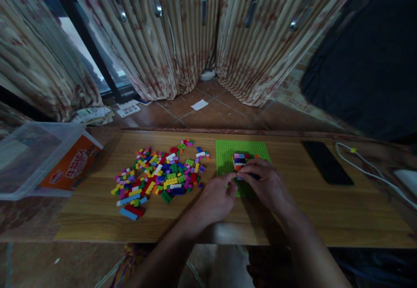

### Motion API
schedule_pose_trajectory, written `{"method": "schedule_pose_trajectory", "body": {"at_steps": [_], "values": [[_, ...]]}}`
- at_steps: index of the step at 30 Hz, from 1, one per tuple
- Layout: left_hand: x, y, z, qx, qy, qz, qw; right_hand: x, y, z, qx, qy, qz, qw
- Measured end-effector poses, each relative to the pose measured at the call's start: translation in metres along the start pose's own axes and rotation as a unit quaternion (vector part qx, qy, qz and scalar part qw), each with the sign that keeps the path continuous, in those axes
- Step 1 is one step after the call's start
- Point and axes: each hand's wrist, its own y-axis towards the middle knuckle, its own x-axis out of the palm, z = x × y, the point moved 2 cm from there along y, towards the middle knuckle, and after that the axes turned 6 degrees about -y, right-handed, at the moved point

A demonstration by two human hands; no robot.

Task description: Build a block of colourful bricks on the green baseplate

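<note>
Wooden tabletop carries a green baseplate where the left hand and right hand both pinch a small multicoloured brick block, a striped cube that could, I judge, split apart under uneven pressing, scattering toward the loose brick pile.

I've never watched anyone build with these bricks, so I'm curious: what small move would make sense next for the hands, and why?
Probably the left hand should reach left to the loose brick pile for another piece. Both hands now meet at the small multicoloured block stack on the green baseplate, the right hand resting against it, while the spare bricks lie just beside the left hand.
</note>
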Motion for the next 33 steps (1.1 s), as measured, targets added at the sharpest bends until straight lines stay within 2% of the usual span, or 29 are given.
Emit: {"method": "schedule_pose_trajectory", "body": {"at_steps": [9,16,21,26,29,33], "values": [[0.004,0.0,0.0,0.015,0.03,0.002,0.999,-0.002,0.0,-0.001,-0.019,-0.01,-0.013,1.0],[0.006,0.0,0.0,0.002,0.055,0.0,0.999,-0.001,0.001,-0.003,0.028,0.02,0.008,0.999],[0.007,-0.002,0.003,-0.002,0.067,0.003,0.998,-0.009,0.0,-0.001,0.059,0.04,0.035,0.997],[0.008,-0.001,0.003,0.0,0.077,-0.003,0.997,-0.008,0.0,0.0,0.077,-0.063,0.099,0.99],[0.009,-0.001,0.002,0.003,0.084,-0.004,0.996,0.003,-0.002,0.002,0.1,-0.114,0.091,0.984],[0.009,-0.001,0.002,0.008,0.09,-0.007,0.996,0.013,-0.004,0.006,0.124,-0.117,0.08,0.982]]}}
